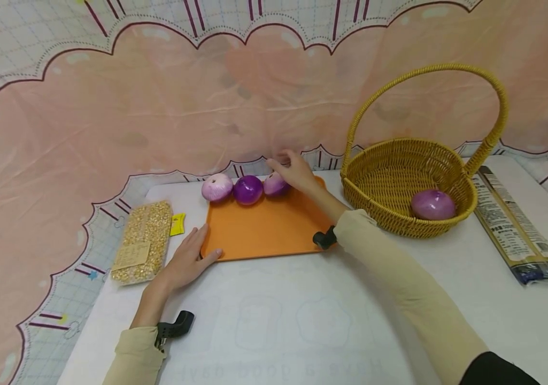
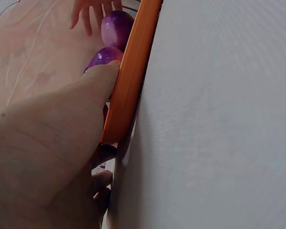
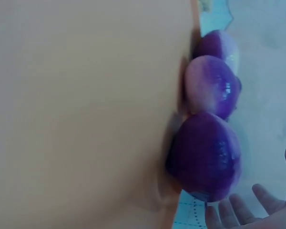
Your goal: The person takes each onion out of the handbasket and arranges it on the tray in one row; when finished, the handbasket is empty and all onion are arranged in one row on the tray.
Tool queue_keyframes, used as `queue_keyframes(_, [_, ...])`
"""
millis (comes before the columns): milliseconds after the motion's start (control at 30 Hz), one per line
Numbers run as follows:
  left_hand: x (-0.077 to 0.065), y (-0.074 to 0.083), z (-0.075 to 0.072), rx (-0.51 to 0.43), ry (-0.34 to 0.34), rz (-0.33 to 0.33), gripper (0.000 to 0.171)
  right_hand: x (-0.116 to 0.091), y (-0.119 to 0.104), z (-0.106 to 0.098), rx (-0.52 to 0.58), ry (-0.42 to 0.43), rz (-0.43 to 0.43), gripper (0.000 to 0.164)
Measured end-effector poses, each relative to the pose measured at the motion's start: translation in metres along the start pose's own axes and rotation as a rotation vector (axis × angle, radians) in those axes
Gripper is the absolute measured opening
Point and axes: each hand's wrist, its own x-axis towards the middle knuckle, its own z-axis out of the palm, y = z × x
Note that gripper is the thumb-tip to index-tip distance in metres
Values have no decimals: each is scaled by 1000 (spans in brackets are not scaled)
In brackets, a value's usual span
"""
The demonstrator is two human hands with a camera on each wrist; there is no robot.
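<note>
Three purple onions (image 1: pixel 247 190) sit in a row along the far edge of an orange tray (image 1: pixel 264 230). At the tray's near left corner, my left hand (image 1: pixel 187 260) holds the rim, with the thumb along the front edge and the fingers at the side. My right hand (image 1: pixel 298 172) hovers by the rightmost onion (image 3: pixel 207 157), partly covering it in the head view. In the right wrist view its fingers are spread just beside that onion and hold nothing. Another onion (image 1: pixel 433 205) lies inside a yellow wicker basket (image 1: pixel 370 200) to the right.
Left of the tray lies a clear bag of corn kernels (image 1: pixel 146 235) with a small yellow packet (image 1: pixel 177 224) beside it. Right of the basket is a long flat package (image 1: pixel 519 230). The basket's tall handle (image 1: pixel 447 68) arches up. A patterned cloth (image 1: pixel 206 107) hangs behind the white table.
</note>
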Motion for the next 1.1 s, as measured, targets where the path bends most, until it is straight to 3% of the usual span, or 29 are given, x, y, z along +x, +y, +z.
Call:
queue_keyframes(233, [0,2,-1,2,3,6,90,-2,-9,-21,60,-46,-13,54])
queue_keyframes(500, [-1,0,0,-3,7,6,91,-7,-19,-44,109,-145,-79,48])
queue_keyframes(733, [-1,0,-1,-2,1,2,91,-12,-26,-64,214,-255,-113,44])
queue_keyframes(1100, [-1,-1,0,3,10,14,89,-23,-28,-92,151,-475,-170,40])
